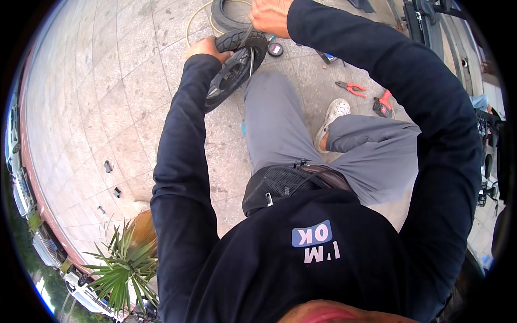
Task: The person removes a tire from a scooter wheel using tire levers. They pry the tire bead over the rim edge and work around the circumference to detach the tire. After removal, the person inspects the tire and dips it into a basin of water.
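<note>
A small black wheel with a treaded tyre (232, 39) stands tilted on the paving by my left knee. My left hand (207, 49) is closed over the tyre's upper left side, with the thumb toward the rim (222, 81). Just above the wheel, my right hand (271, 16) is closed around a thin metal tyre lever (247, 35) whose lower end reaches the tyre's edge; the grip is partly cut off by the picture's top. Another slim metal bar (251, 62) sticks out from between the tyre and the rim.
Behind the wheel lie a loose tyre (222, 19) and a pale yellow hose (189, 27). A round black item (276, 49), red-handled pliers (353, 87) and a red-and-black power tool (383, 105) rest on the paving. A spiky plant (124, 264) stands at the lower left.
</note>
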`<state>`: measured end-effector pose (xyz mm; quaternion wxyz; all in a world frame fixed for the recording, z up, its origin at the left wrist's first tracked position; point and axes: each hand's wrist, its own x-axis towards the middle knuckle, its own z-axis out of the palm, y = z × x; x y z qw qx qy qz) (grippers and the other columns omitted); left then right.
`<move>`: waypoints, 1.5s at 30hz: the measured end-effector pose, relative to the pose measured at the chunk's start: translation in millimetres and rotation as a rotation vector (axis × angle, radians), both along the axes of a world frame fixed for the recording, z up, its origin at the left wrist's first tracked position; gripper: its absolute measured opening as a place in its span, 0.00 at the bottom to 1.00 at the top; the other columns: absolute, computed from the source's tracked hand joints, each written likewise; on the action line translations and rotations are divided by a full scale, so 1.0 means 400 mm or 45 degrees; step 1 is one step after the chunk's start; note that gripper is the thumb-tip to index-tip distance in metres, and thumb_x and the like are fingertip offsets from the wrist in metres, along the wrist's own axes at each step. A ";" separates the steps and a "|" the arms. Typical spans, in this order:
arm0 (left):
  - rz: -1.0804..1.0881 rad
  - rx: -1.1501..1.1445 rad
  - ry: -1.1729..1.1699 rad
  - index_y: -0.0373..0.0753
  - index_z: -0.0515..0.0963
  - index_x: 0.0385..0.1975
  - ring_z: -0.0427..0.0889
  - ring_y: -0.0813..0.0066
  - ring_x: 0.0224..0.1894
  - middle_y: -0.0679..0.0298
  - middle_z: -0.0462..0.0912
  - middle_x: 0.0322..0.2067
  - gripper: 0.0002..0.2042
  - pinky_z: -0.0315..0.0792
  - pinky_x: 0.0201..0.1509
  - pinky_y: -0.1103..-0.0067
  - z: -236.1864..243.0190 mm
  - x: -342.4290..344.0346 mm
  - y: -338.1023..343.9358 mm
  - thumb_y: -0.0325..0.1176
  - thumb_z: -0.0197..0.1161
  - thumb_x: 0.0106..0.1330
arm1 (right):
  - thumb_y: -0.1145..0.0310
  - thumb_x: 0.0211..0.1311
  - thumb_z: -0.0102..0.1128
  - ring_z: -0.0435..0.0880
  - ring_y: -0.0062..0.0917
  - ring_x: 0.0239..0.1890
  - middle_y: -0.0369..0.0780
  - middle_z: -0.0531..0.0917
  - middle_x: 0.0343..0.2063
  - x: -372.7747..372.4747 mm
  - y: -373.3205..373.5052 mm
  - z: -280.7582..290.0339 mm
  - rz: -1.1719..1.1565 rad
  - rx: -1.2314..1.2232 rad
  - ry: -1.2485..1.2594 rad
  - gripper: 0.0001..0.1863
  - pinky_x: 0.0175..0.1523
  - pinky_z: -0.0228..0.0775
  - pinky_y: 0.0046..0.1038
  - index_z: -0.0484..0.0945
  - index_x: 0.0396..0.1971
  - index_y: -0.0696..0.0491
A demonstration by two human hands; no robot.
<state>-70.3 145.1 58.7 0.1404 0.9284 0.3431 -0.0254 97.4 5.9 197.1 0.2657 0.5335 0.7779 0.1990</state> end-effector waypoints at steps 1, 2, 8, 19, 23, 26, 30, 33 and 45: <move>-0.004 -0.003 -0.001 0.41 0.84 0.44 0.86 0.55 0.45 0.55 0.88 0.38 0.30 0.78 0.52 0.66 -0.002 0.001 0.004 0.59 0.75 0.49 | 0.61 0.55 0.59 0.87 0.34 0.34 0.40 0.87 0.25 0.002 0.000 -0.007 0.077 0.094 -0.032 0.10 0.34 0.73 0.39 0.87 0.22 0.48; -0.006 -0.008 0.001 0.41 0.84 0.44 0.86 0.55 0.45 0.55 0.88 0.39 0.30 0.78 0.53 0.66 -0.001 0.001 0.004 0.59 0.75 0.49 | 0.61 0.54 0.59 0.88 0.33 0.33 0.40 0.87 0.25 0.006 0.007 -0.028 0.065 0.052 0.026 0.10 0.34 0.74 0.38 0.87 0.22 0.48; -0.088 -0.033 -0.010 0.42 0.83 0.46 0.86 0.55 0.47 0.54 0.87 0.41 0.28 0.78 0.53 0.65 0.020 0.030 -0.016 0.54 0.76 0.50 | 0.61 0.53 0.60 0.88 0.33 0.28 0.41 0.86 0.22 0.035 0.033 -0.074 0.080 -0.181 0.239 0.09 0.29 0.76 0.39 0.85 0.21 0.48; -0.012 -0.028 0.011 0.40 0.84 0.43 0.86 0.55 0.45 0.54 0.88 0.39 0.28 0.78 0.53 0.65 -0.017 0.025 0.040 0.56 0.76 0.49 | 0.67 0.54 0.61 0.88 0.34 0.30 0.43 0.84 0.23 -0.054 -0.035 -0.135 -0.192 0.099 0.271 0.07 0.31 0.78 0.35 0.80 0.28 0.56; -0.019 0.003 0.084 0.40 0.84 0.44 0.86 0.56 0.47 0.53 0.87 0.41 0.28 0.78 0.53 0.65 -0.006 0.073 0.016 0.55 0.76 0.49 | 0.68 0.58 0.63 0.90 0.36 0.39 0.38 0.89 0.31 -0.090 -0.078 -0.209 -0.637 0.100 0.489 0.07 0.36 0.81 0.43 0.89 0.32 0.50; -0.036 -0.023 0.102 0.40 0.83 0.44 0.86 0.56 0.48 0.53 0.87 0.42 0.28 0.78 0.54 0.65 0.011 0.119 0.012 0.55 0.76 0.49 | 0.67 0.59 0.62 0.90 0.37 0.41 0.39 0.89 0.36 -0.086 -0.073 -0.194 -0.876 0.127 0.673 0.08 0.37 0.81 0.42 0.88 0.34 0.50; -0.064 0.024 0.119 0.40 0.83 0.45 0.85 0.55 0.49 0.53 0.87 0.43 0.28 0.78 0.54 0.64 0.000 0.126 -0.004 0.55 0.76 0.50 | 0.67 0.60 0.61 0.89 0.34 0.43 0.38 0.89 0.37 -0.117 -0.094 -0.048 -0.982 -0.289 0.289 0.10 0.46 0.80 0.43 0.88 0.39 0.47; -0.050 0.068 0.090 0.42 0.83 0.45 0.86 0.56 0.47 0.55 0.88 0.41 0.30 0.78 0.53 0.65 -0.012 0.116 0.028 0.59 0.74 0.50 | 0.66 0.52 0.62 0.88 0.39 0.38 0.43 0.87 0.32 -0.020 -0.130 0.162 -0.894 -0.370 0.353 0.11 0.42 0.79 0.42 0.85 0.36 0.52; -0.095 0.016 0.150 0.42 0.83 0.48 0.86 0.57 0.47 0.56 0.88 0.41 0.33 0.77 0.53 0.66 -0.032 0.178 0.124 0.60 0.76 0.48 | 0.68 0.66 0.55 0.82 0.55 0.46 0.56 0.78 0.50 -0.415 -0.383 -0.267 -1.651 0.172 1.938 0.35 0.54 0.74 0.50 0.55 0.72 0.50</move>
